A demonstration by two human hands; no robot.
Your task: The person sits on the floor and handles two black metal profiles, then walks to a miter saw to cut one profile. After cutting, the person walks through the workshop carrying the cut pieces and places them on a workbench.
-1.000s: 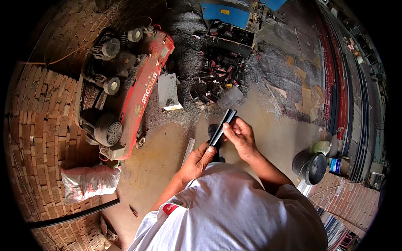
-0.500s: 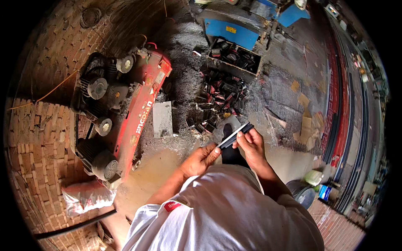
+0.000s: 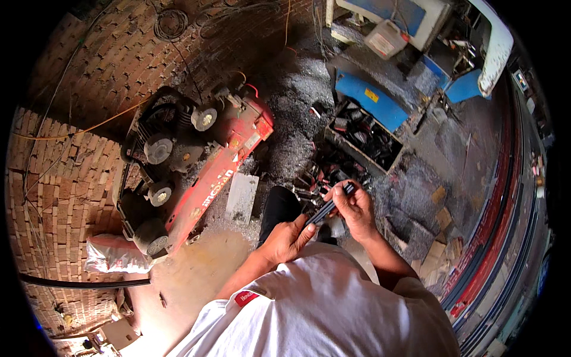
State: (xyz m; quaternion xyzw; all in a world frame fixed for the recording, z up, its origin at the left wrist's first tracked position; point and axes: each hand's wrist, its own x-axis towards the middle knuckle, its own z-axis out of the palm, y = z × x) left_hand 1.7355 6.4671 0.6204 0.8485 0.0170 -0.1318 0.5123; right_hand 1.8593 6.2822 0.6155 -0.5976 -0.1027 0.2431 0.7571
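Both my hands hold a short dark profile strip (image 3: 323,212) in front of my body. It slants up to the right, and lengthwise ridges show along it. Around its lower left end my left hand (image 3: 284,241) is closed, with the thumb lying on top. My right hand (image 3: 355,214) pinches the upper right end between thumb and fingers. Beyond the strip lies a heap of dark and reddish offcuts (image 3: 310,177) on the floor. Behind that heap stands an open-topped box (image 3: 388,167) filled with similar dark pieces.
At left stands a red air compressor (image 3: 208,193) with motors and pulleys, near a brick wall (image 3: 65,172). A blue machine panel (image 3: 375,100) rises behind the box. Long profiles (image 3: 476,271) lie along the right, beside cardboard scraps (image 3: 437,253). A pale board (image 3: 242,198) is near my leg.
The view has swung, and the scene sits rotated. The strip has turned from its pale face to a dark ridged side. A dark-trousered leg now shows left of the strip.
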